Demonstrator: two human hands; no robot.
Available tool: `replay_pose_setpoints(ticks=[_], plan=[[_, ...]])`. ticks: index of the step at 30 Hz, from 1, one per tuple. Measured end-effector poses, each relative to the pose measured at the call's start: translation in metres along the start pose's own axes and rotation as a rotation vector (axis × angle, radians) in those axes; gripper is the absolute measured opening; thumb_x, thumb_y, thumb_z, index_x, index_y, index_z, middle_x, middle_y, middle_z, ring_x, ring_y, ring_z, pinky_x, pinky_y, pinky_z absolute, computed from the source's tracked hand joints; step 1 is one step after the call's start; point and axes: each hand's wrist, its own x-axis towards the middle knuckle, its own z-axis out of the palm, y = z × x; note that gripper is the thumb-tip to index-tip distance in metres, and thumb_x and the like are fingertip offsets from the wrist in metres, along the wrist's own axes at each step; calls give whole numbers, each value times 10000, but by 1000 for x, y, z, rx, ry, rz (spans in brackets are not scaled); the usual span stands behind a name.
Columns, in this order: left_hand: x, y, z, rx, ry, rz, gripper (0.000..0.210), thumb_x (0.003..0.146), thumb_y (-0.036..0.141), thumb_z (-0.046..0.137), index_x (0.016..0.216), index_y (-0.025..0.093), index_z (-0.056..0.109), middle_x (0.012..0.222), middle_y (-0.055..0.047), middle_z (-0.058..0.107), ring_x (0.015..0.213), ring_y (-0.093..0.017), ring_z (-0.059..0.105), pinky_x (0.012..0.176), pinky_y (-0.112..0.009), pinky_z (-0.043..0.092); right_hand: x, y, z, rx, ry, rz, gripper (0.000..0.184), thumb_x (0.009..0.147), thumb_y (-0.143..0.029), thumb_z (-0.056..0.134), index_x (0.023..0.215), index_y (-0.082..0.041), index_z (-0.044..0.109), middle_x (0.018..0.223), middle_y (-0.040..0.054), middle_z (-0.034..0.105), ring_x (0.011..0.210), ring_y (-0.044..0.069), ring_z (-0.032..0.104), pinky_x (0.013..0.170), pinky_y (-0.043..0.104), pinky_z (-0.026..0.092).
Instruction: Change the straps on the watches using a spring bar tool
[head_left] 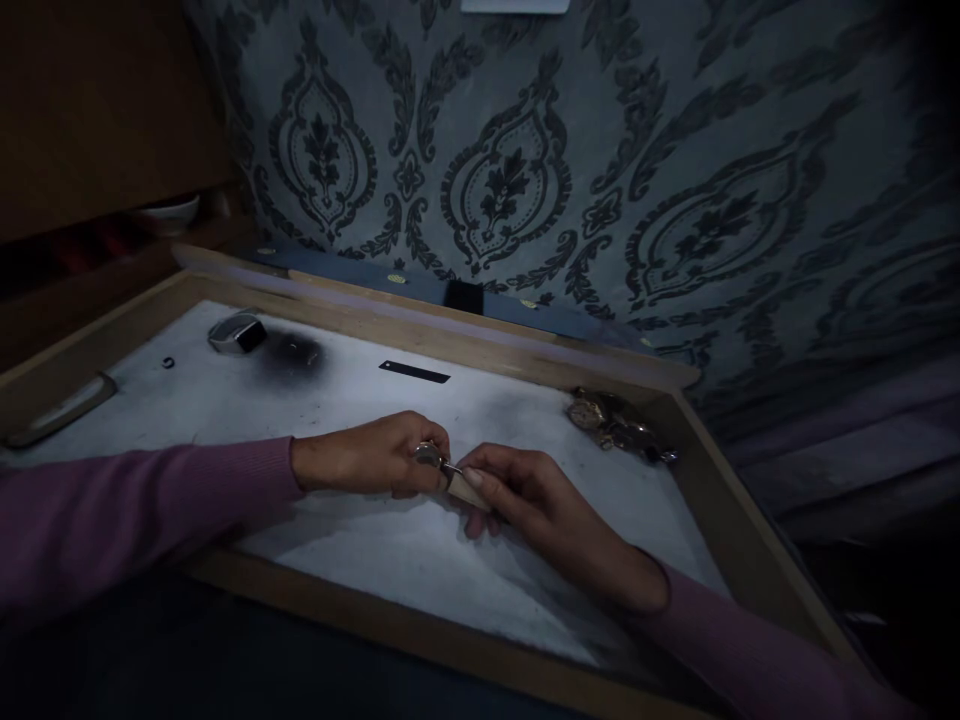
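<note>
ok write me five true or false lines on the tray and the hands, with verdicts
1. The left hand and right hand both hold the watch-like piece. True.
2. The flat dark strip lies between the hands and the near edge of the tray. False: it lies beyond the hands, toward the far wall.
3. A cluster of watches lies to the right of the dark strip. True.
4. Both sleeves are bright yellow. False: they are a purplish colour.
5. The small black curved piece lies left of the dark strip. True.
</note>
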Motion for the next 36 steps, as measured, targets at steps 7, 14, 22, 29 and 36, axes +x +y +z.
replay_pose_setpoints(ticks=[7,14,22,29,36], plan=[[0,0,0,-8,-9,-14,141,782,286,583,823,158,541,505,77,447,452,-74,361,433,-204,250,0,3,5,4,9,-40,287,958,-347,489,770,-154,584,573,-39,524,496,78,487,516,219,383],[0,1,2,-6,22,-24,150,792,290,576,851,156,543,520,75,452,465,-74,373,443,-201,252,-1,4,7,-36,71,-34,284,963,-344,475,783,-159,590,539,-62,431,474,78,396,478,224,323],[-1,0,5,-48,55,6,145,788,287,574,839,164,517,518,82,445,478,-84,380,461,-206,267,-1,3,7,-36,93,-29,280,951,-354,482,800,-150,599,582,-46,447,476,74,373,446,216,298],[-1,0,8,-73,83,59,138,797,283,569,826,170,496,529,82,452,496,-84,388,488,-215,293,-1,3,5,-6,100,12,278,936,-395,498,814,-159,581,647,-18,499,517,86,409,469,215,318],[1,-5,12,-131,124,117,120,825,267,560,821,176,482,542,83,449,508,-80,395,490,-211,303,-1,1,3,-13,113,24,293,922,-418,497,808,-161,581,646,-16,489,515,88,377,459,219,299]])
